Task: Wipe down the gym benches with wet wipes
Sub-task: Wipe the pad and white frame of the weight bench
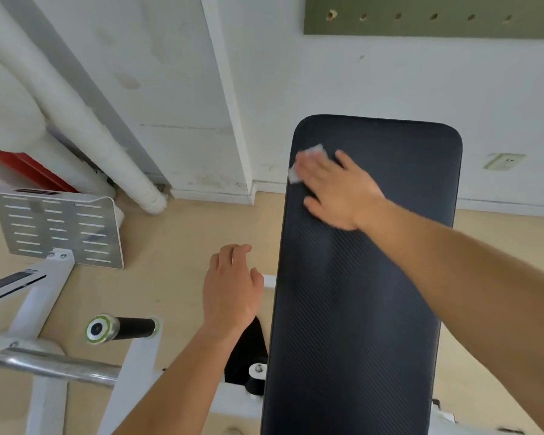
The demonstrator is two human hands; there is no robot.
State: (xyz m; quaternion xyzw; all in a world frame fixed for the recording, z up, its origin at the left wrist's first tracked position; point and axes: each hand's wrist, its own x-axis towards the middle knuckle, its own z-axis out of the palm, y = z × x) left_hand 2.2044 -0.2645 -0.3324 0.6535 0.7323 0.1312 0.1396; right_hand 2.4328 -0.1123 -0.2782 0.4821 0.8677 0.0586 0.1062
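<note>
A white painted wall (327,83) fills the upper half of the frame, above a pale tan floor (176,246) that runs across the middle and lower left. The long black bench pad (358,309), ribbed with fine diagonal lines, stretches from the bottom edge up to right of centre, its rounded far end close to the wall. A thick white pipe (76,114) slants down from the upper left corner to the floor. White machine framing (44,293) occupies the lower left, carrying a slotted grey metal plate (60,230) at the left edge and a chrome bar (60,367) below it. A green board (431,26) with a row of holes hangs on the wall at the upper right.

The person's right hand (339,193) reaches in from the right edge and lies flat on the far part of the pad, fingers straight and together, pressing down a white wet wipe (313,150). The wipe sits near the pad's upper left corner, its crumpled edges showing past the fingertips. The left hand (230,290) hangs in the air left of the pad, centre frame, fingers loosely curled and holding nothing, not touching the bench.

A short black grip (135,328) with a green-ringed metal end cap juts out at lower left. A wall socket (504,160) is at right.
</note>
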